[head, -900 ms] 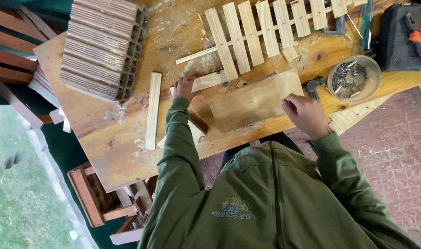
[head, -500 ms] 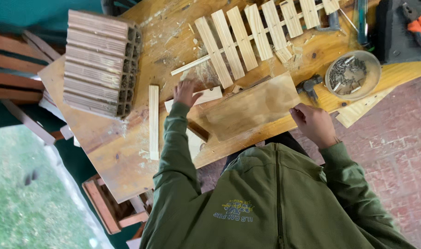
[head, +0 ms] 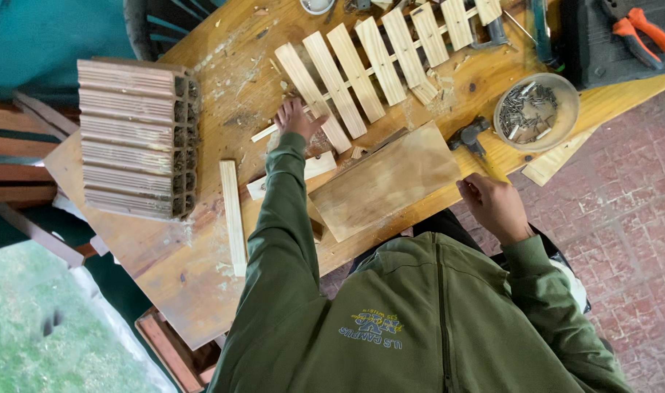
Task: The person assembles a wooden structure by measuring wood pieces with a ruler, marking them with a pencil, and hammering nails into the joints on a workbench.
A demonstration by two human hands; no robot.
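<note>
Left hand [head: 297, 120] has left the board [head: 385, 180], now spread on slat panel [head: 380, 62] mid-tabletop; right hand [head: 495, 206] loosely curled, empty, off the board's near-edge end, grip released

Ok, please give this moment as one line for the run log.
left hand: open, on slatted panel | right hand: curled, beside flat board at table edge | nearby: bowl of nails, loose slat, hollow brick

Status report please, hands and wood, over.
Left hand open on pale wooden slat panel. Right hand curled beside flat wooden board, grip unclear. Dark tool near board.
</note>
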